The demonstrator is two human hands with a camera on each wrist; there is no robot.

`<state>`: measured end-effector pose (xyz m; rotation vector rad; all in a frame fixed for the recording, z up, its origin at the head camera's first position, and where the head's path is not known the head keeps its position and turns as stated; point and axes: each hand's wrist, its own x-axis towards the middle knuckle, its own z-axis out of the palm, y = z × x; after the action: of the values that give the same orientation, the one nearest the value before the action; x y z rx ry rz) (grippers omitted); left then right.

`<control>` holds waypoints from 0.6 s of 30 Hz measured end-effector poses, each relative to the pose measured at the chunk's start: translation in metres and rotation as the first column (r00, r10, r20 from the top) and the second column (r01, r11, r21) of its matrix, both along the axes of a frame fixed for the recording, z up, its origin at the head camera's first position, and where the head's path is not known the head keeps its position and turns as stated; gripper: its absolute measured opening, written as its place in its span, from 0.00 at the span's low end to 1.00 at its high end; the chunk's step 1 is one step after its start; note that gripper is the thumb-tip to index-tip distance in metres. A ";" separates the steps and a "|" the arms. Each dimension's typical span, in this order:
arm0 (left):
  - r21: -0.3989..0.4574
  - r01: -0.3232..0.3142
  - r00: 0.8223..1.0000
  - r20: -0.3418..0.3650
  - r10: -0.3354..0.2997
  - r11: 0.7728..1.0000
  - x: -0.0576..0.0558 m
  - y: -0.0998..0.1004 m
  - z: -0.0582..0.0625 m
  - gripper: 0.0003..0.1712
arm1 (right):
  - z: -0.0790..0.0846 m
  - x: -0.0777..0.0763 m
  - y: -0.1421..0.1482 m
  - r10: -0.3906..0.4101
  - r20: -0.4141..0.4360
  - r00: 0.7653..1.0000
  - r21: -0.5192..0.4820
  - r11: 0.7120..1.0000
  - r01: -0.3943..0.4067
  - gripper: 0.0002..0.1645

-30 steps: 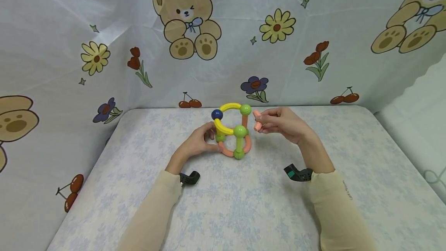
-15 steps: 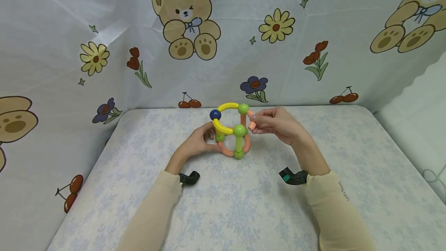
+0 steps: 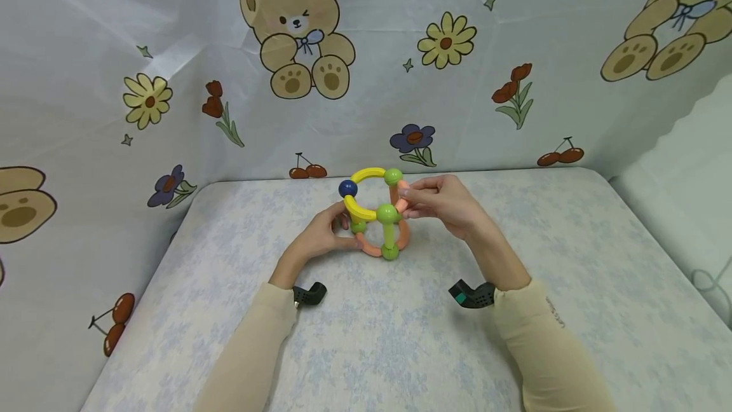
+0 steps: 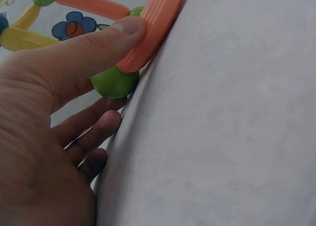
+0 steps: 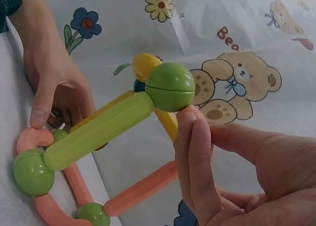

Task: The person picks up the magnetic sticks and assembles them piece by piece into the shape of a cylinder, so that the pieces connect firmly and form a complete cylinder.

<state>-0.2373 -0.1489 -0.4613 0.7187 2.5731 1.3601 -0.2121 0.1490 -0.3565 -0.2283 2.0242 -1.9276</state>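
Observation:
A toy frame of rods and balls stands on the table; its front upright is a light green rod (image 3: 388, 236). Up top, yellow curved rods (image 3: 360, 210) meet at a blue ball (image 3: 347, 189). My right hand (image 3: 448, 205) pinches a short orange curved rod (image 3: 403, 185) between the upper front green ball (image 3: 387, 213) and the rear green ball (image 3: 393, 176). In the right wrist view, fingers mostly hide this rod, its end right at the green ball (image 5: 171, 87). My left hand (image 3: 318, 234) steadies the base, thumb on a lower orange curved rod (image 4: 154, 31), fingers behind.
The table (image 3: 366, 336) has a pale blue-patterned cover. Close behind the frame rises a white curtain (image 3: 377, 100) printed with bears and flowers. Black wrist cameras, such as the right one (image 3: 473, 294), jut inward from both wrists.
My right hand has moved left, bringing the orange curved rod from beside the frame into the gap between the two upper green balls. The left hand keeps its hold; the head view has shifted slightly.

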 end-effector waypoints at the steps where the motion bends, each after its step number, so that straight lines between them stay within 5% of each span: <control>1: 0.000 0.000 1.000 0.001 0.000 1.000 0.000 0.000 0.000 0.35 | 0.000 0.000 -0.001 -0.013 0.002 1.000 -0.002 1.000 0.013 0.26; 18: -0.017 -0.006 1.000 -0.005 0.006 1.000 0.000 0.000 -0.004 0.30 | 0.001 0.002 -0.004 -0.080 0.011 0.997 0.022 0.997 0.080 0.23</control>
<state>-0.2375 -0.1488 -0.4650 0.7131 2.5900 1.3378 -0.2099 0.1449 -0.3557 -0.1319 2.0747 -1.9481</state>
